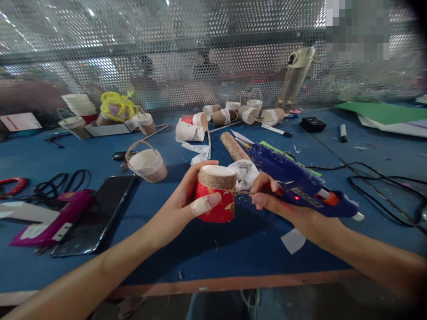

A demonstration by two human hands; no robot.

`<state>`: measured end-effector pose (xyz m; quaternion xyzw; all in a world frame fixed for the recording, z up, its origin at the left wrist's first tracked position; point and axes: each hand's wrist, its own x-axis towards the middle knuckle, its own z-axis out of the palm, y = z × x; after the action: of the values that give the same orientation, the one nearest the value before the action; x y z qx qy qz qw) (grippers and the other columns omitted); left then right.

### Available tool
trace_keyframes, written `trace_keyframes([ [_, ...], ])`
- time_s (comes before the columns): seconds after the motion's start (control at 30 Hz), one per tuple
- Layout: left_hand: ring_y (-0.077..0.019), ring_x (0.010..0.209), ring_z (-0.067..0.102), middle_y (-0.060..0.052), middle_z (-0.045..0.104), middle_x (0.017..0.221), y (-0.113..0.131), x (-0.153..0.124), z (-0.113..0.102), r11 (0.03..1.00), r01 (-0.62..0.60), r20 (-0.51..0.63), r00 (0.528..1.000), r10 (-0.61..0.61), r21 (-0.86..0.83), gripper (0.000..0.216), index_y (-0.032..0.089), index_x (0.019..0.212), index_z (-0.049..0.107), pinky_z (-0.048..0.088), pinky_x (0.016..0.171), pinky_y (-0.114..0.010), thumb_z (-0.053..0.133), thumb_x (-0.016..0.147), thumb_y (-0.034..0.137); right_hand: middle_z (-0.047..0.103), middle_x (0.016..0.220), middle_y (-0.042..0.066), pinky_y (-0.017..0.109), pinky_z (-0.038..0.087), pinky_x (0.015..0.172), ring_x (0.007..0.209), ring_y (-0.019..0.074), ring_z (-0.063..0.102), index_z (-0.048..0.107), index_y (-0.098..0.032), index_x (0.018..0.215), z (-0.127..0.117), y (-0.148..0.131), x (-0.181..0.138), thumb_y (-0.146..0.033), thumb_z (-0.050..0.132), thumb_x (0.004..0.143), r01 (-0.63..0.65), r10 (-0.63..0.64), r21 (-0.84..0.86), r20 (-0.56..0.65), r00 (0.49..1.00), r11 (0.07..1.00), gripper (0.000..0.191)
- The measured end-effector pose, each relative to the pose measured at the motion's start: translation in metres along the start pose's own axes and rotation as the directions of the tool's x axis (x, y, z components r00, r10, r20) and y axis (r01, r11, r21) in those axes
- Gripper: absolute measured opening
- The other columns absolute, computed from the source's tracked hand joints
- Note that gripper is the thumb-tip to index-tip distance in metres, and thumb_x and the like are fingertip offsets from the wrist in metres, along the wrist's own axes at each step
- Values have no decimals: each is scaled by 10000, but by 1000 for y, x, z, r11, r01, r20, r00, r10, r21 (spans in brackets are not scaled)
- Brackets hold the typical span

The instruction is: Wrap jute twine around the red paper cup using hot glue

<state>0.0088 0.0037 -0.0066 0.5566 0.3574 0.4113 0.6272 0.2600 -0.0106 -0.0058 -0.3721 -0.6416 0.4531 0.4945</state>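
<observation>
My left hand (196,198) is wrapped round a red paper cup (220,212) with gold print, its thumb bandaged. Jute twine (218,180) circles the upper part of the cup. A strand of it runs from the cup's right side to my right hand (268,195), which pinches the end between thumb and fingers. Just behind my right hand lies a blue glue gun (283,171) with a red light lit. White lace (246,173) and a roll of twine (234,146) lie behind the cup.
A small basket made from a cup (148,166) stands to the left, near a phone (96,215) and a purple glue gun (53,218). More twine-wrapped cups (248,114) and a bottle (295,80) are by the perforated metal screen (167,58). Black cable (376,182) trails on the right.
</observation>
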Motion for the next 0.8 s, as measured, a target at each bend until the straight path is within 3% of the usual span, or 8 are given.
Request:
trace_keyframes([
  [0.1, -225, 1162, 695, 9, 707, 1297, -2, 1, -2, 999, -47, 58, 997, 48, -21, 554, 405, 1411, 562, 588, 917, -269, 817, 924, 329, 699, 835, -69, 247, 517, 781, 758, 106, 652, 719, -282, 842, -4, -1, 3, -237, 830, 924, 1, -2, 25, 38, 999, 1000, 145],
  [0.27, -146, 1027, 685, 42, 715, 1178, -2, 1, -1, 994, -85, 92, 992, 91, -65, 345, 375, 1241, 655, 575, 851, -203, 804, 940, 295, 683, 775, -68, 249, 496, 757, 747, 111, 625, 726, -276, 798, -5, 7, 4, -340, 800, 962, -84, 79, 67, 84, 993, 994, 191],
  [0.57, -154, 971, 682, 21, 715, 1165, -4, 0, 4, 990, -73, 70, 994, 82, -124, 354, 327, 1179, 645, 573, 823, -241, 848, 891, 294, 686, 788, -64, 257, 492, 793, 788, 115, 636, 729, -264, 769, -1, 11, 4, -357, 813, 952, -160, 143, 168, 105, 984, 973, 222],
  [0.8, -136, 976, 668, 33, 702, 1185, -5, -1, 3, 988, -78, 123, 988, 94, -131, 342, 343, 1182, 648, 563, 823, -214, 840, 903, 291, 703, 810, -45, 282, 525, 800, 811, 139, 663, 745, -259, 819, -1, 17, 3, -367, 823, 945, -185, 164, 202, 120, 979, 962, 182],
])
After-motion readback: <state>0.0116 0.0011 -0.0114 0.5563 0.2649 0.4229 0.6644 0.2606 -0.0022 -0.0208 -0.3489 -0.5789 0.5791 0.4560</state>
